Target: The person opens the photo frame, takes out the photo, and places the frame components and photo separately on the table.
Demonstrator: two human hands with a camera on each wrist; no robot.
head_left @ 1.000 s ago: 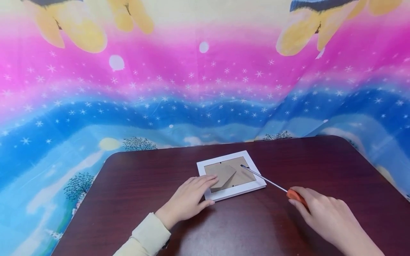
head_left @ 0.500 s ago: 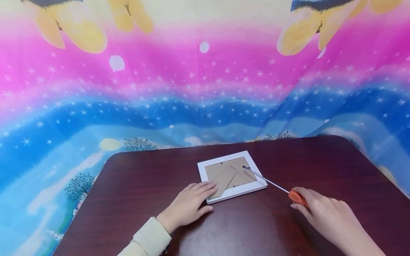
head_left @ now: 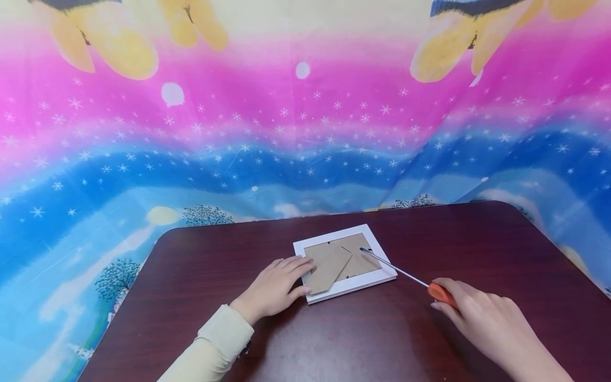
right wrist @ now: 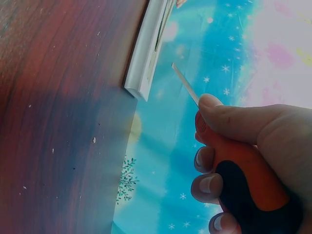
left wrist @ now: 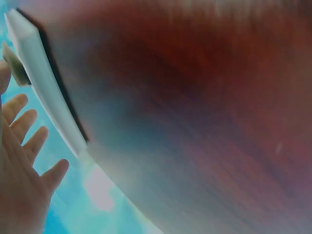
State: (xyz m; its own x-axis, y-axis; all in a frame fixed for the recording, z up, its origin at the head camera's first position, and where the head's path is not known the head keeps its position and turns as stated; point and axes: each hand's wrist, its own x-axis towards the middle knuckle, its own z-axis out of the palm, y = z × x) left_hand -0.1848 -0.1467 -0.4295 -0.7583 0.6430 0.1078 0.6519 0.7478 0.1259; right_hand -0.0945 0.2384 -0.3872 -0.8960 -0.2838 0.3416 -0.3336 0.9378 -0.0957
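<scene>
A white picture frame [head_left: 331, 237] lies back side up on the table. Its brown backboard [head_left: 364, 265] carries small dark tabs near the edges. A brown stand flap [head_left: 325, 275] slants across the backboard and over the frame's front-left rim. At the frame's left side is my left hand [head_left: 274, 286], its fingers extended and spread by the flap; contact is hard to tell. My right hand [head_left: 487, 318] grips the orange and black handle of a screwdriver [right wrist: 251, 170]. Its thin metal shaft reaches over the frame's right rim, with the tip near the right-hand tab.
The dark reddish-brown table [head_left: 229, 254] has rounded far corners. Behind it hangs a pink and blue cloth [head_left: 305, 138] with snowflakes, reaching down past the table's edges. A few small pale specks [right wrist: 94, 140] lie on the tabletop in the right wrist view.
The flap has swung from the backboard toward the front-left rim. My left hand has drawn back slightly left from it. The right hand and screwdriver stay nearly in place.
</scene>
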